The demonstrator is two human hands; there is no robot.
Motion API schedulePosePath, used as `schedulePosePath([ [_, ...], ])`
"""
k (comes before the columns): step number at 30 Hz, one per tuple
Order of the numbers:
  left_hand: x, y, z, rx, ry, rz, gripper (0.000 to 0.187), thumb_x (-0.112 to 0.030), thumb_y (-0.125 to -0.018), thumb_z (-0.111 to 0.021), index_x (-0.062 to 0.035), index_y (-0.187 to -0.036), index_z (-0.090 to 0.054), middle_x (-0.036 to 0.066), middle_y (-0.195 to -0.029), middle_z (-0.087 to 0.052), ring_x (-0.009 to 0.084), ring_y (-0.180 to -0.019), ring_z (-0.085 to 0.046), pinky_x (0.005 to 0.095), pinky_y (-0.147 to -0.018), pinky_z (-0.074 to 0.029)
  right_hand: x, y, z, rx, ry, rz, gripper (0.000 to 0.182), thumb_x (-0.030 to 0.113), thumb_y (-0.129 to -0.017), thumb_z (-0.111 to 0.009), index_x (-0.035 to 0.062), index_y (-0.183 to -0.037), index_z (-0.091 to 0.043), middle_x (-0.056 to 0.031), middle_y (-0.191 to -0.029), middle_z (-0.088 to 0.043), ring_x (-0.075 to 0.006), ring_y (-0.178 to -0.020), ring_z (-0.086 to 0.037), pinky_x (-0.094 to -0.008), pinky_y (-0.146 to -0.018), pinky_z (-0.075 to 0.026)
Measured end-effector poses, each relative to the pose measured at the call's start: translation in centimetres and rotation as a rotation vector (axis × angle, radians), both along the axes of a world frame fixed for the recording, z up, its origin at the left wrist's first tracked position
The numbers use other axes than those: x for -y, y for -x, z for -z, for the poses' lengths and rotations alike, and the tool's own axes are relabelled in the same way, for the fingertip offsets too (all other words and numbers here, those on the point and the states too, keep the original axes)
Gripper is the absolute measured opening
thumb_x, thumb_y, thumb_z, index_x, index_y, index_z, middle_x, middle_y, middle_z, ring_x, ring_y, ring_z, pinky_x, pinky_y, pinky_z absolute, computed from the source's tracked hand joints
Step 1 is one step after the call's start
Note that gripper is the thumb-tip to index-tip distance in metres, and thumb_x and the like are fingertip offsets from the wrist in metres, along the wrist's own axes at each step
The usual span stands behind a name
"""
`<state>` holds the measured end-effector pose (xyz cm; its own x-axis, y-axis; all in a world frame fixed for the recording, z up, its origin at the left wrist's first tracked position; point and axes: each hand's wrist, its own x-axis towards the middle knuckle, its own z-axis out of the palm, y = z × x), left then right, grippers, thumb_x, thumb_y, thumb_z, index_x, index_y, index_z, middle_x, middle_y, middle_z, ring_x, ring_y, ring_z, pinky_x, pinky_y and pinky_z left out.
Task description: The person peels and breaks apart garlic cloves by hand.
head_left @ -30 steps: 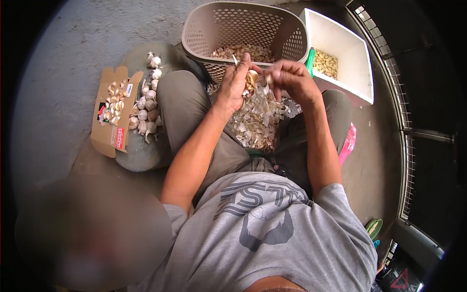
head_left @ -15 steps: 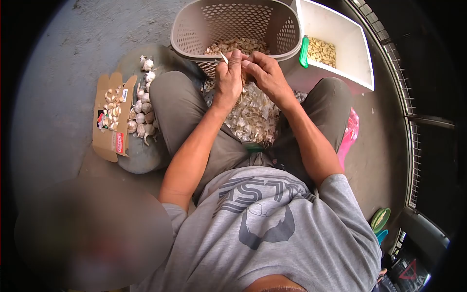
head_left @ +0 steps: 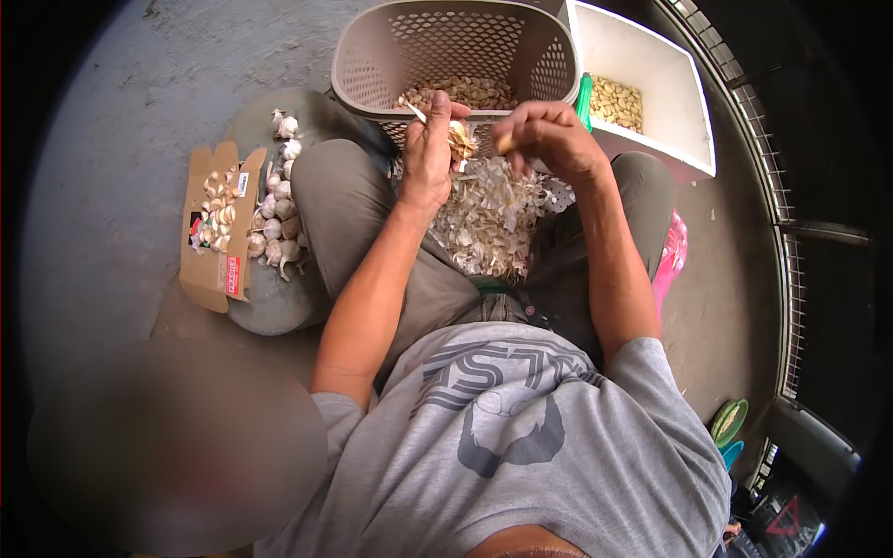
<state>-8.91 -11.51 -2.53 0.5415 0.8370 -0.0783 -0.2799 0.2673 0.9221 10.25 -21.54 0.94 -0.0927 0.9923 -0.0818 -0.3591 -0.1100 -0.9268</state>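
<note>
**Papery garlic skins and two busy hands over a lap**

Papery white skins (head_left: 488,219) lay heaped in the lap of the seated person whose head camera I was watching through, just above the centre of the frame. The left hand (head_left: 430,149) was closed around a partly peeled garlic bulb (head_left: 459,139), with a thin pale blade or stick (head_left: 416,113) poking up past the thumb; I could not tell which. The right hand (head_left: 549,138), just beside it, was pinched shut on a small clove (head_left: 505,144).

My judgement of the risks: the pointed tool sat close to the fingers, so a slip on the slick skin could nick them. The clove was held only by fingertips and could drop into the loose skins, where it would be hard to find. The heap itself rested on sloping thighs and could slide off if the knees shifted.

At the top centre stood a beige perforated basket (head_left: 549,70) holding cloves, touching the knees. A white tub (head_left: 670,84) of peeled cloves sat at the upper right. At the left, whole bulbs (head_left: 277,223) lay on a round grey slab (head_left: 270,307) beside an open cardboard box (head_left: 206,270) of cloves. The floor (head_left: 121,121) was bare grey concrete. A metal grille (head_left: 791,279) ran down the right edge.
</note>
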Motion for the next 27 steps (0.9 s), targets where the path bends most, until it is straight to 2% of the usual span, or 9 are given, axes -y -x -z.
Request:
schedulePosePath([
  [2, 0.1, 0.5, 0.0, -0.025, 0.047, 0.106, 0.059, -0.059, -0.103, -0.051, -0.0018, -0.1, -0.065, -0.001, -0.075, -0.057, 0.0052, -0.056, -0.052, 0.0219, -0.043, -0.038, -1.9, 1.3, 1.2, 0.024, -0.188, 0.539, 0.034, 0.013, -0.102, -0.059, -0.0036, -0.132, -0.059, -0.0143, -0.112, -0.07, -0.0183, -0.091, -0.07, -0.0316, -0.07, -0.058],
  [4, 0.5, 0.2, -0.2, -0.062, 0.03, 0.098, 0.059, -0.059, -0.104, -0.049, -0.0027, -0.102, -0.064, -0.002, -0.074, -0.057, 0.0043, -0.056, -0.051, 0.021, -0.044, -0.037, -2.6, 0.8, 1.3, 0.689, -0.252, 0.652, 0.042, 0.021, -0.106, -0.058, 0.0025, -0.143, -0.052, -0.0117, -0.12, -0.067, -0.0169, -0.101, -0.068, -0.0307, -0.074, -0.056],
  [6, 0.6, -0.1, 0.1, -0.05, 0.02, 0.114, 0.057, -0.058, -0.104, -0.048, -0.0034, -0.105, -0.064, -0.002, -0.073, -0.057, 0.0045, -0.057, -0.051, 0.0209, -0.045, -0.037, -2.1, 2.4, 0.9, 0.595, -0.099, 0.481, 0.04, 0.023, -0.106, -0.058, 0.0045, -0.141, -0.055, -0.0082, -0.114, -0.068, -0.0149, -0.096, -0.066, -0.0305, -0.074, -0.054],
  [8, 0.6, -0.6, 0.3, -0.001, -0.057, 0.07, 0.053, -0.056, -0.105, -0.049, -0.0048, -0.116, -0.058, -0.001, -0.077, -0.057, 0.0058, -0.058, -0.051, 0.0211, -0.047, -0.038, -1.8, 4.4, 1.0, 0.583, -0.122, 0.285, 0.03, 0.022, -0.104, -0.062, -0.0006, -0.123, -0.067, -0.0063, -0.102, -0.068, -0.0148, -0.082, -0.064, -0.0305, -0.068, -0.052],
  [10, 0.7, -0.5, 0.8, -0.007, -0.088, 0.046, 0.052, -0.055, -0.105, -0.049, -0.0055, -0.121, -0.055, 0.0, -0.079, -0.058, 0.0065, -0.058, -0.051, 0.0214, -0.048, -0.039, -2.1, 6.3, 1.6, 0.708, -0.248, 0.304, 0.028, 0.019, -0.102, -0.064, -0.0029, -0.119, -0.068, -0.007, -0.093, -0.064, -0.0161, -0.077, -0.064, -0.0319, -0.068, -0.052],
  [14, 0.3, -0.1, 0.5, 0.016, 0.059, 0.072, 0.054, -0.054, -0.104, -0.052, -0.0053, -0.127, -0.05, 0.0, -0.081, -0.058, 0.0076, -0.056, -0.05, 0.0248, -0.046, -0.039, -2.1, 6.5, 2.5, 0.519, -0.219, 0.328, 0.026, 0.01, -0.095, -0.072, -0.0067, -0.114, -0.067, -0.0089, -0.092, -0.06, -0.0157, -0.076, -0.064, -0.0327, -0.069, -0.052],
  [18, 0.4, 0.2, 0.0, -0.047, 0.276, 0.18, 0.051, -0.056, -0.102, -0.055, -0.0062, -0.104, -0.062, -0.002, -0.071, -0.056, 0.0082, -0.054, -0.05, 0.0242, -0.043, -0.038, -1.8, 6.2, 3.0, 0.303, -0.176, 0.41, 0.03, 0.006, -0.091, -0.076, -0.0058, -0.114, -0.062, -0.0087, -0.099, -0.062, -0.0136, -0.082, -0.066, -0.0296, -0.072, -0.055],
  [22, 1.0, -0.2, -0.8, -0.116, 0.086, 0.125, 0.051, -0.057, -0.101, -0.057, -0.0078, -0.093, -0.064, -0.003, -0.068, -0.055, 0.0076, -0.052, -0.048, 0.0243, -0.043, -0.037, -1.4, 5.8, 2.3, 0.229, -0.181, 0.381, 0.032, 0.013, -0.089, -0.081, -0.0031, -0.107, -0.059, -0.0069, -0.093, -0.065, -0.0135, -0.082, -0.066, -0.0282, -0.071, -0.055],
  [27, 0.9, 0.5, 0.0, -0.125, -0.03, 0.206, 0.046, -0.053, -0.102, -0.056, -0.0087, -0.094, -0.063, -0.003, -0.068, -0.054, 0.0069, -0.05, -0.047, 0.0238, -0.041, -0.035, -1.5, 5.5, 2.4, 0.538, -0.262, 0.364, 0.03, 0.02, -0.094, -0.076, -0.0025, -0.1, -0.058, -0.0054, -0.077, -0.065, -0.0113, -0.075, -0.063, -0.0289, -0.063, -0.052],
])
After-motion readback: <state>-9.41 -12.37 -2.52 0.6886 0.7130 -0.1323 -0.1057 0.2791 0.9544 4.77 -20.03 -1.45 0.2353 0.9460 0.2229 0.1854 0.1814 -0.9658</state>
